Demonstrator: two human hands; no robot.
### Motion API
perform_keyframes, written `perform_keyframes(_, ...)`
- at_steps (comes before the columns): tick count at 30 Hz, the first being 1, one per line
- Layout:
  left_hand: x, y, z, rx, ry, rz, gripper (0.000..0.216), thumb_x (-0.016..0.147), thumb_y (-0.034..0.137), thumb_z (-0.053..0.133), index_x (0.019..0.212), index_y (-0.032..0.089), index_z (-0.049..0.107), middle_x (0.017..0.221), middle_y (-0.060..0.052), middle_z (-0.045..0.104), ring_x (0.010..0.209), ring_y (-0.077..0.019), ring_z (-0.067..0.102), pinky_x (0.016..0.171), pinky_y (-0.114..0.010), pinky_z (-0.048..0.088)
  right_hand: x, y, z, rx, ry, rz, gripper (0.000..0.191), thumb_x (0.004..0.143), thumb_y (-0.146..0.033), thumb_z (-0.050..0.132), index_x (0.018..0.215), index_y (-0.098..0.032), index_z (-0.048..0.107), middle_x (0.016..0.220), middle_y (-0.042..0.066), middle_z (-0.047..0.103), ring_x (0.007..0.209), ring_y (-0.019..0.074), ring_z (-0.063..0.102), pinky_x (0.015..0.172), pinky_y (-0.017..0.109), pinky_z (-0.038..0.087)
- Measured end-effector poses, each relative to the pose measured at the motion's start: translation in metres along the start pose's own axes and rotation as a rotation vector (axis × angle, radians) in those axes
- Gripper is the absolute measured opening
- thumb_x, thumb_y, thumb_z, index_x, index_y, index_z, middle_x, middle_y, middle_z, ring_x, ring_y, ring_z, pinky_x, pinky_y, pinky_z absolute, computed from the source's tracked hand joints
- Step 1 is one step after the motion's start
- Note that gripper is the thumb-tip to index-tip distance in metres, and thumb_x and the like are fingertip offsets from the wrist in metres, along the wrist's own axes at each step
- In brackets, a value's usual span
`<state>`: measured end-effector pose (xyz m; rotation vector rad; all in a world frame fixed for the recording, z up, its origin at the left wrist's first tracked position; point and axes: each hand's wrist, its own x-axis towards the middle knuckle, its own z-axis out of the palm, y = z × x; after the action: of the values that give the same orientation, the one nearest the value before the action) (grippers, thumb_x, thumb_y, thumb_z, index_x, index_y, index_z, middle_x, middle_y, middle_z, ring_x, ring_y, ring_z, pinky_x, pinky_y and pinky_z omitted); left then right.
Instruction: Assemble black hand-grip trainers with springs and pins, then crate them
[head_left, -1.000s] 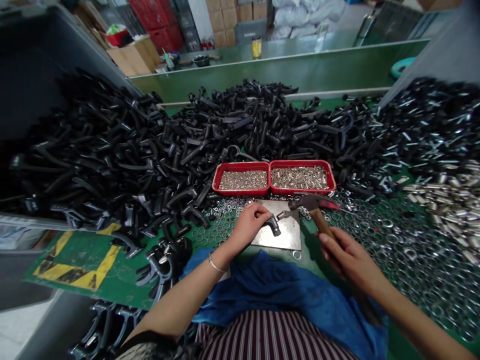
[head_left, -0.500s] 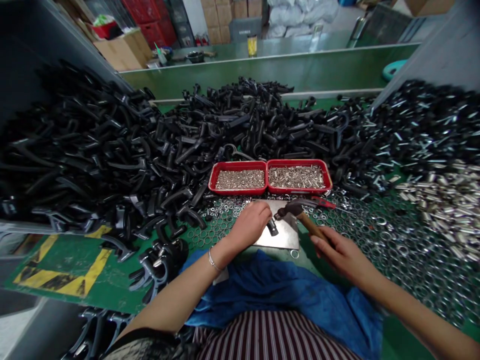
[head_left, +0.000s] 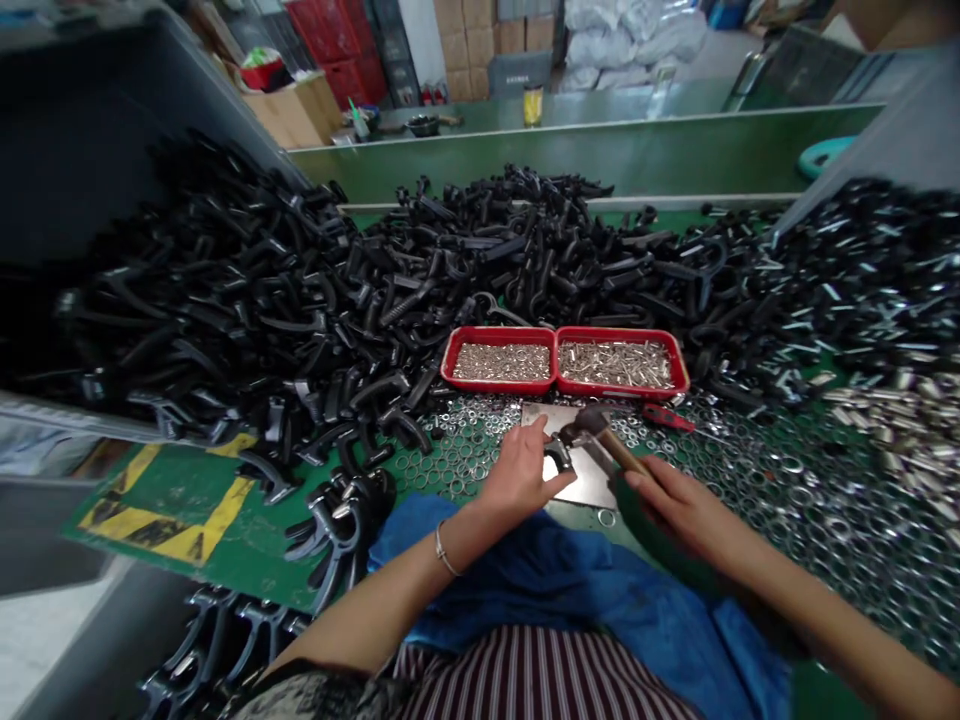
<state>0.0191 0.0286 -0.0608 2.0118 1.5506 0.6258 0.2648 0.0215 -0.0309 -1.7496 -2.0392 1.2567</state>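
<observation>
My left hand [head_left: 521, 470] is closed around a small black handle part [head_left: 559, 457], holding it down on a flat metal plate [head_left: 592, 480]. My right hand [head_left: 671, 500] grips the wooden shaft of a hammer [head_left: 592, 428]. The hammer's head rests right at the black part, just above my left fingers. Both hands sit close together at the near edge of the green table [head_left: 247, 530].
Two red trays [head_left: 566, 360] of small metal pins stand just behind the plate. A huge heap of black handle parts [head_left: 300, 290] fills the left and back. Loose metal rings [head_left: 787, 480] cover the table on the right. Blue cloth [head_left: 570, 590] lies over my lap.
The hammer head has come down from above the plate onto the black part. My left hand has turned the part slightly and stays on it.
</observation>
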Motion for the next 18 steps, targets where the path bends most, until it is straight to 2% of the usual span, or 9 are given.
perform_keyframes(2, -0.007, 0.004, 0.000, -0.119, 0.101, -0.055, 0.079, 0.077, 0.043, 0.077, 0.139, 0.012, 0.038, 0.115, -0.014, 0.062, 0.115, -0.0299, 0.055, 0.105, -0.049, 0.043, 0.002, 0.009, 0.002, -0.015, 0.129, -0.007, 0.045, 0.097, -0.057, 0.034, 0.105, -0.020, 0.058, 0.074, 0.006, 0.066, 0.060, 0.0223, 0.062, 0.056, 0.034, 0.048)
perform_keyframes(4, -0.018, 0.013, 0.000, -0.234, 0.250, -0.098, 0.073, 0.079, 0.045, 0.075, 0.137, 0.015, 0.041, 0.113, -0.012, 0.061, 0.110, -0.0266, 0.058, 0.099, -0.046, 0.048, 0.004, 0.012, 0.004, -0.115, 0.366, -0.139, 0.049, 0.094, -0.057, 0.042, 0.114, -0.017, 0.060, 0.097, 0.014, 0.069, 0.087, 0.0300, 0.066, 0.076, 0.044, 0.052)
perform_keyframes(6, -0.030, 0.027, 0.000, -0.279, 0.352, -0.038, 0.070, 0.080, 0.047, 0.073, 0.135, 0.017, 0.042, 0.115, -0.011, 0.060, 0.108, -0.0255, 0.059, 0.095, -0.046, 0.051, 0.006, 0.005, 0.005, -0.137, 0.512, -0.277, 0.048, 0.091, -0.055, 0.050, 0.119, -0.018, 0.062, 0.118, 0.017, 0.065, 0.112, 0.0351, 0.059, 0.096, 0.052, 0.045)
perform_keyframes(8, -0.041, 0.041, -0.002, -0.242, 0.361, 0.142, 0.069, 0.080, 0.050, 0.072, 0.134, 0.019, 0.042, 0.117, -0.012, 0.060, 0.109, -0.0266, 0.059, 0.096, -0.048, 0.051, 0.008, -0.009, 0.007, 0.014, 0.371, -0.299, 0.043, 0.093, -0.053, 0.051, 0.120, -0.022, 0.064, 0.118, 0.013, 0.067, 0.112, 0.0323, 0.060, 0.098, 0.049, 0.046)
perform_keyframes(10, -0.049, 0.048, -0.009, -0.176, 0.310, 0.319, 0.069, 0.083, 0.051, 0.069, 0.136, 0.018, 0.039, 0.118, -0.013, 0.061, 0.110, -0.0273, 0.059, 0.097, -0.049, 0.051, 0.009, -0.022, 0.009, 0.214, 0.138, -0.259, 0.039, 0.096, -0.051, 0.048, 0.117, -0.023, 0.065, 0.105, 0.009, 0.071, 0.098, 0.0267, 0.067, 0.087, 0.040, 0.053)
perform_keyframes(11, -0.050, 0.048, -0.016, -0.149, 0.279, 0.366, 0.069, 0.084, 0.050, 0.068, 0.137, 0.017, 0.038, 0.118, -0.013, 0.061, 0.111, -0.0269, 0.059, 0.098, -0.048, 0.051, 0.008, -0.026, 0.010, 0.265, 0.089, -0.246, 0.037, 0.097, -0.050, 0.047, 0.115, -0.023, 0.065, 0.101, 0.008, 0.072, 0.093, 0.0249, 0.069, 0.082, 0.037, 0.055)
perform_keyframes(14, -0.037, 0.025, -0.056, -0.066, 0.265, 0.309, 0.061, 0.090, 0.046, 0.062, 0.138, 0.016, 0.040, 0.121, -0.014, 0.061, 0.114, -0.0247, 0.058, 0.099, -0.044, 0.050, 0.001, -0.026, 0.011, 0.148, 0.281, -0.380, 0.028, 0.093, -0.046, 0.058, 0.108, -0.025, 0.067, 0.103, 0.006, 0.072, 0.095, 0.0251, 0.069, 0.085, 0.037, 0.054)
perform_keyframes(16, -0.011, -0.005, -0.094, 0.066, 0.356, 0.221, 0.038, 0.096, 0.036, 0.055, 0.128, 0.016, 0.050, 0.122, -0.013, 0.059, 0.118, -0.0237, 0.055, 0.103, -0.044, 0.047, -0.006, -0.019, 0.009, -0.004, 0.442, -0.548, 0.025, 0.090, -0.042, 0.064, 0.110, -0.027, 0.067, 0.107, 0.006, 0.071, 0.101, 0.0257, 0.067, 0.091, 0.039, 0.052)
perform_keyframes(18, 0.028, -0.037, -0.132, 0.226, 0.411, 0.093, 0.026, 0.097, 0.025, 0.050, 0.119, 0.013, 0.056, 0.118, -0.014, 0.061, 0.115, -0.0231, 0.055, 0.104, -0.042, 0.045, -0.012, -0.014, 0.007, -0.088, 0.513, -0.644, 0.026, 0.091, -0.038, 0.063, 0.114, -0.027, 0.065, 0.108, 0.006, 0.070, 0.102, 0.0251, 0.067, 0.093, 0.038, 0.052)
